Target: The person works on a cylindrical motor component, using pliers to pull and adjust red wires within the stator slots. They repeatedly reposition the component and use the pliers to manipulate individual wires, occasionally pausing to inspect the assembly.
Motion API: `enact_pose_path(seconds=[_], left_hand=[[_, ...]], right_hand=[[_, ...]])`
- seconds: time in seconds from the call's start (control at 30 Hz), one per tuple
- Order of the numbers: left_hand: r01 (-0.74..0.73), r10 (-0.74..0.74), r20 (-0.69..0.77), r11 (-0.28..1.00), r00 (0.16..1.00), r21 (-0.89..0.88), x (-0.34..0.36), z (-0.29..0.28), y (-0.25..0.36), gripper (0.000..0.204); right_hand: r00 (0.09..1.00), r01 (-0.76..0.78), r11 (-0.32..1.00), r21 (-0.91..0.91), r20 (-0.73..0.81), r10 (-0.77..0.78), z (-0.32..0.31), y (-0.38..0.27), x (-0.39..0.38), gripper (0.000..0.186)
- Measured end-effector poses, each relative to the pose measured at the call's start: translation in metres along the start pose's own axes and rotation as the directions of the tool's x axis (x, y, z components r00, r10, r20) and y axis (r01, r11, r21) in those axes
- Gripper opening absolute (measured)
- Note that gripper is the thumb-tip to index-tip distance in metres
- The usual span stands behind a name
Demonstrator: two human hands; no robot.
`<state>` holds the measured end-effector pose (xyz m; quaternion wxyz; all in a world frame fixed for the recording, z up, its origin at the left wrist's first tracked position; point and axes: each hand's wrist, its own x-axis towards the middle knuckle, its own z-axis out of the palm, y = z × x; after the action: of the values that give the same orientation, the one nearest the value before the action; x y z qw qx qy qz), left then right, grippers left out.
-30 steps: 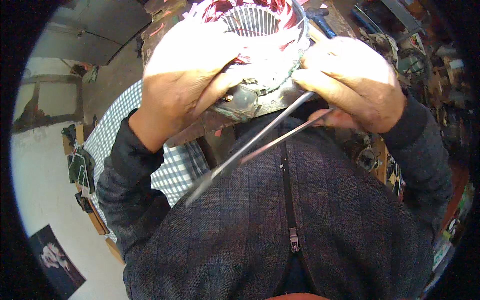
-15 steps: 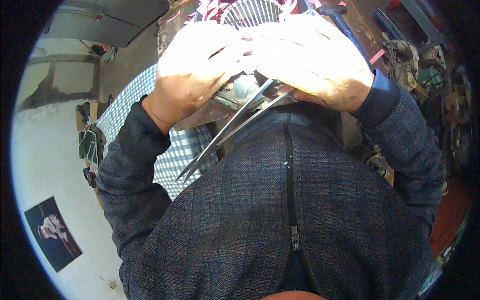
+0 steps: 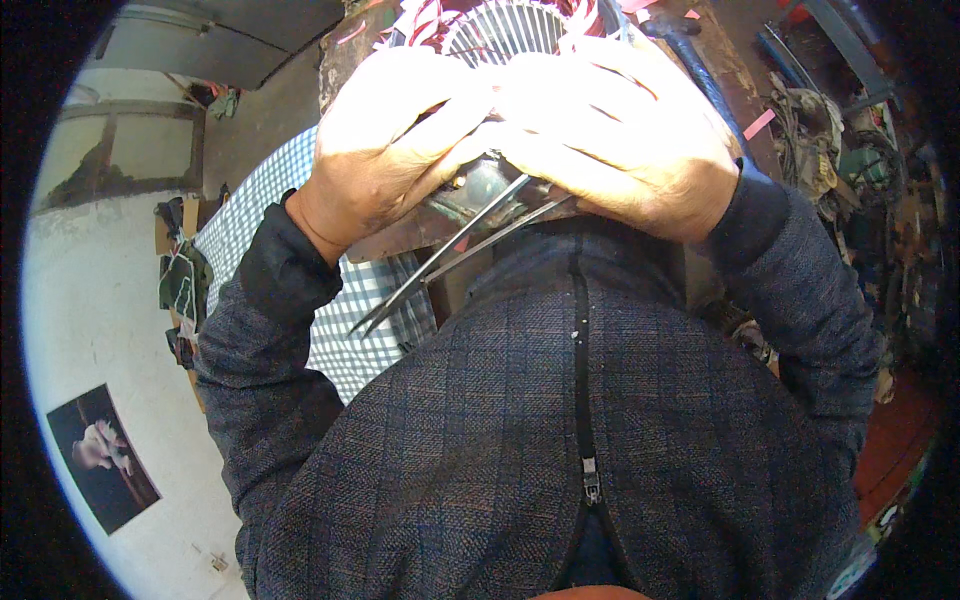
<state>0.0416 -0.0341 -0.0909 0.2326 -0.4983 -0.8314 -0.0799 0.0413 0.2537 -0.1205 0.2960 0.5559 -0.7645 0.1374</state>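
In front of me lies a motor stator with a slotted metal core. Bundles of red and white winding rise on its sides. My left hand is at the stator's near edge, fingers closed in a pinch; strong glare hides what is between them. Beside it, almost touching at the fingertips, my right hand bends over the same edge. Long thin scissors are tucked in its palm, their narrow blades pointing down-left towards my body. Below the fingers a rounded, greyish metal part shows.
A hammer with a blue handle lies right of the stator, near a pink strip. Blue-and-white checked cloth hangs at the left. Tangled cables and rags crowd the right side. A picture is on the white wall.
My right hand has shifted slightly towards me and its fingers look more spread. The scissors have moved a little left and up at the tips. My left hand stays nearly in place.
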Motion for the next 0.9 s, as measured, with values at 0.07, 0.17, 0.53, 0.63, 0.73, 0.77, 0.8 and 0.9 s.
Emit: enact_pose_path(seconds=[0.07, 0.17, 0.53, 0.63, 0.73, 0.77, 0.8, 0.9], left_hand=[[0.007, -0.007, 0.009, 1.000, 1.000, 0.000, 0.001, 0.000, -0.001, 0.040], [0.065, -0.063, 0.046, 0.997, 0.997, -0.033, 0.007, -0.002, 0.001, 0.040], [0.206, -0.204, 0.035, 0.976, 0.978, -0.075, 0.021, 0.002, 0.020, 0.037], [0.173, -0.172, 0.021, 0.980, 0.985, -0.101, 0.018, 0.006, 0.017, 0.036], [0.169, -0.170, 0.000, 0.982, 0.986, -0.086, 0.014, 0.007, 0.015, 0.039], [0.160, -0.160, 0.005, 0.986, 0.987, -0.047, 0.013, 0.006, 0.014, 0.039], [0.140, -0.140, 0.001, 0.990, 0.990, -0.007, 0.013, 0.005, 0.014, 0.039], [0.194, -0.191, 0.077, 0.980, 0.979, -0.035, 0.018, -0.003, 0.013, 0.040]], right_hand=[[1.000, -0.019, 0.999, 0.034, -0.020, 0.020, 0.003, -0.003, -0.002, 0.048], [0.998, -0.035, 0.998, 0.058, -0.051, 0.038, 0.000, -0.003, -0.006, 0.046], [0.986, -0.130, 0.963, 0.237, -0.066, 0.150, -0.002, 0.003, -0.011, 0.043], [0.974, -0.197, 0.937, 0.289, -0.055, 0.222, 0.003, -0.004, -0.015, 0.046], [0.972, -0.193, 0.946, 0.261, -0.082, 0.221, 0.009, -0.003, -0.010, 0.050], [0.974, -0.178, 0.953, 0.246, -0.091, 0.205, 0.008, -0.003, -0.007, 0.051], [0.976, -0.165, 0.959, 0.229, -0.101, 0.193, 0.004, -0.002, -0.006, 0.052], [0.983, -0.162, 0.969, 0.188, -0.055, 0.175, -0.021, 0.008, -0.010, 0.052]])
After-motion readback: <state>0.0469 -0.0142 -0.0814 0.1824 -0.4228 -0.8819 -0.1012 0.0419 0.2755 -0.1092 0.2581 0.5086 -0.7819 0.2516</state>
